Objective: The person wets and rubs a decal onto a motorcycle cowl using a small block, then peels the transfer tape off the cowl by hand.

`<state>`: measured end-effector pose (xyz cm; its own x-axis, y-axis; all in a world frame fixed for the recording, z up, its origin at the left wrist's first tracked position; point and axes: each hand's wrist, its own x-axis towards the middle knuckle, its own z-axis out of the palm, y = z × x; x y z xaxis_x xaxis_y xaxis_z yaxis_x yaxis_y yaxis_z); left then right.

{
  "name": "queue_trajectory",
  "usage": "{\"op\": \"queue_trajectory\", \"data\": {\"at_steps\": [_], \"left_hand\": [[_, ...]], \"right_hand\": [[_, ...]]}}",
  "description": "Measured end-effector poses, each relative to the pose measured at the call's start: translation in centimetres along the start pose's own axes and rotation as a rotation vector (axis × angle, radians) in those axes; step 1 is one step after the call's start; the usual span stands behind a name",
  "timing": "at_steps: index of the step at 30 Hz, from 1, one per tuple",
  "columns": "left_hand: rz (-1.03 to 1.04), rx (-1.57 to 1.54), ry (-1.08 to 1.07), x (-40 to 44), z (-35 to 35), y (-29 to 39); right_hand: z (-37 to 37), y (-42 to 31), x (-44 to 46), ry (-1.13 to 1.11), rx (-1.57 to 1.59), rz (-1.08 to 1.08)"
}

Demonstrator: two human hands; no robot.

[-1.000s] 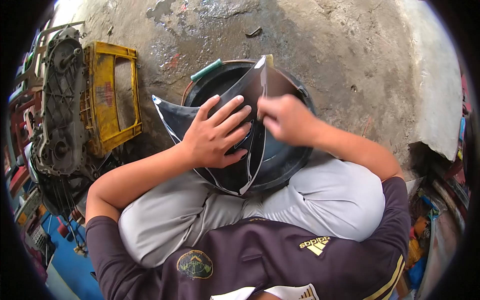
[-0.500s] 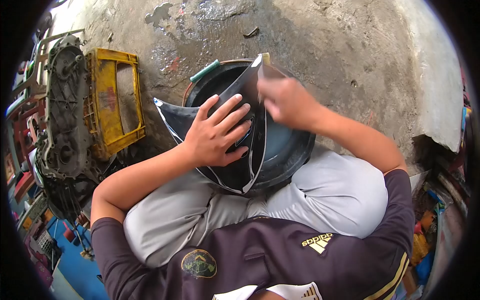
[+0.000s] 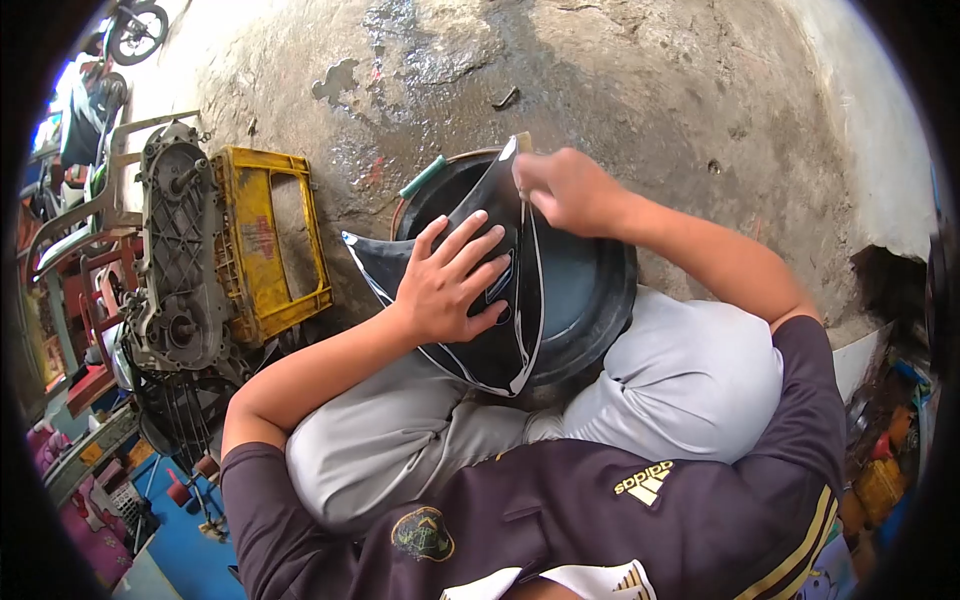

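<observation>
A glossy black body panel (image 3: pixel 497 358) with pale edges and pointed corners rests across a black bucket (image 3: pixel 622 285) between my knees. Cloudy water (image 3: pixel 563 300) shows inside the bucket, right of the panel. My left hand (image 3: pixel 450 278) lies on the panel with its fingers spread. Up by the panel's far tip, my right hand (image 3: pixel 575 195) is closed against the surface, its fingertips blurred. Whatever it pinches is hidden. The bucket's wire handle carries a green grip (image 3: pixel 423 177) at the far left of the rim.
On the left stand a dirty yellow crate (image 3: pixel 265 245) and a grey metal engine casing (image 3: pixel 180 250). Beyond the bucket, the concrete floor (image 3: pixel 640 90) is partly wet, with a small dark metal piece (image 3: pixel 506 98) on it. Assorted clutter (image 3: pixel 885 470) fills the right edge.
The camera view has shifted, so the whole scene sits lower and further right. My right hand stays at the panel's far tip, blurred in both frames. My left hand keeps its place.
</observation>
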<state>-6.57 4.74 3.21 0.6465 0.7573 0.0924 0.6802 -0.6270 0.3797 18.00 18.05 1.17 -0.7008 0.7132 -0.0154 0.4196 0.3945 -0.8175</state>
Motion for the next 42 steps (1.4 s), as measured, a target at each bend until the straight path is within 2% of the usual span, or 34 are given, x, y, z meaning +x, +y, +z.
{"op": "queue_trajectory", "data": {"at_steps": [2, 4, 6, 8, 10, 12, 15, 16, 19, 20, 22, 24, 26, 29, 31, 33, 35, 40, 42], "left_hand": [[-0.011, 0.020, -0.004, 0.2, 0.0, 0.3], [0.004, 0.026, 0.011, 0.1, -0.1, 0.2], [0.007, 0.042, -0.007, 0.2, -0.3, 0.3], [0.002, 0.032, -0.007, 0.2, -0.5, 0.4], [0.003, 0.028, -0.006, 0.2, -0.5, 0.6], [0.006, 0.066, -0.028, 0.1, -0.7, 0.8], [0.048, 0.151, -0.055, 0.0, -1.1, 1.1], [0.057, 0.169, -0.038, 0.0, -1.3, 1.2], [0.110, 0.271, -0.196, 0.9, -2.6, 1.8], [0.124, 0.283, -0.176, 1.3, -3.3, 1.8], [0.136, 0.259, -0.301, 2.1, -5.2, 2.0], [0.199, 0.284, -0.238, 2.8, -6.4, 1.3], [0.175, 0.264, -0.329, 4.0, -8.8, 1.3], [0.098, 0.394, -0.430, 4.9, -10.7, 1.5], [0.061, 0.431, -0.451, 5.2, -10.9, 1.8], [-0.080, 0.475, -0.607, 5.5, -11.0, 2.0], [-0.114, 0.468, -0.610, 5.4, -10.3, 1.5], [-0.194, 0.455, -0.680, 6.2, -10.1, 0.5], [-0.302, 0.433, -0.721, 6.9, -10.3, 0.1]], "right_hand": [[0.7, -0.2, -0.6, 0.040, -0.037, -0.082], [1.7, -0.6, -1.9, -0.130, 0.018, -0.132], [1.9, -1.2, -2.4, -0.209, -0.099, -0.156], [1.6, 0.0, -1.0, -0.110, -0.129, -0.117], [-0.7, 0.3, 1.1, 0.035, -0.339, 0.006], [-3.1, -0.4, 1.1, 0.067, -0.276, 0.043], [-5.8, -4.5, -0.7, 0.089, -0.142, -0.055], [-6.5, -5.5, -1.3, 0.103, -0.159, -0.069], [-9.1, -8.3, -3.4, 0.058, -0.285, -0.055], [-9.9, -9.4, -4.1, 0.072, -0.307, -0.058], [-11.1, -11.2, -5.5, 0.027, -0.340, -0.022], [-11.9, -12.7, -6.3, 0.027, -0.388, 0.001], [-12.4, -14.1, -6.6, 0.099, -0.395, 0.004], [-13.0, -17.1, -6.8, 0.068, -0.473, -0.001], [-12.9, -18.5, -6.7, 0.050, -0.418, 0.002], [-13.0, -19.1, -6.2, 0.028, -0.369, 0.002], [-12.7, -19.2, -5.4, 0.091, -0.470, -0.204], [-11.3, -19.4, -4.8, 0.109, -0.375, -0.161], [-10.8, -19.9, -5.2, 0.131, -0.345, -0.178]]}}
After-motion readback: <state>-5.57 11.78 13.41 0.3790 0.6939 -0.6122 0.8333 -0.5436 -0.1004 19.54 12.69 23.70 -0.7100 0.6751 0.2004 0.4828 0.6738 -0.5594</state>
